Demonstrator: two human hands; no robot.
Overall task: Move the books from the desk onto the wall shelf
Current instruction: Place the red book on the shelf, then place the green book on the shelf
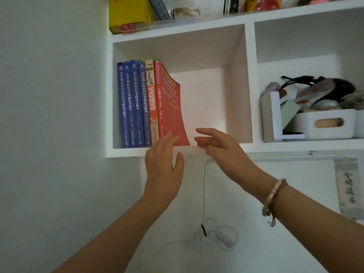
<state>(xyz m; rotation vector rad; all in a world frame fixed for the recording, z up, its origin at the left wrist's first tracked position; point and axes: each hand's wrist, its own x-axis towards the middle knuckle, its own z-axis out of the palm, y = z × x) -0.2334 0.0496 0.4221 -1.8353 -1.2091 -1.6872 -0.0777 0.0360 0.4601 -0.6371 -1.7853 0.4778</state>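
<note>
Several books stand upright at the left end of a white wall shelf (177, 151) compartment: blue ones (134, 103), an orange-and-cream one (152, 99), then a red one (171, 109) whose cover bows out to the right. My left hand (163, 166) is raised just below the shelf edge, fingers straight, fingertips at the bottom of the red book. My right hand (218, 144) hovers open beside the red book's lower right corner, holding nothing. The desk is out of view.
The right part of the book compartment holds nothing. The neighbouring compartment holds a white storage bin (327, 123) full of odds and ends. A yellow box (128, 14) and other items sit on the top shelf. A white cable (204, 194) hangs down the wall below.
</note>
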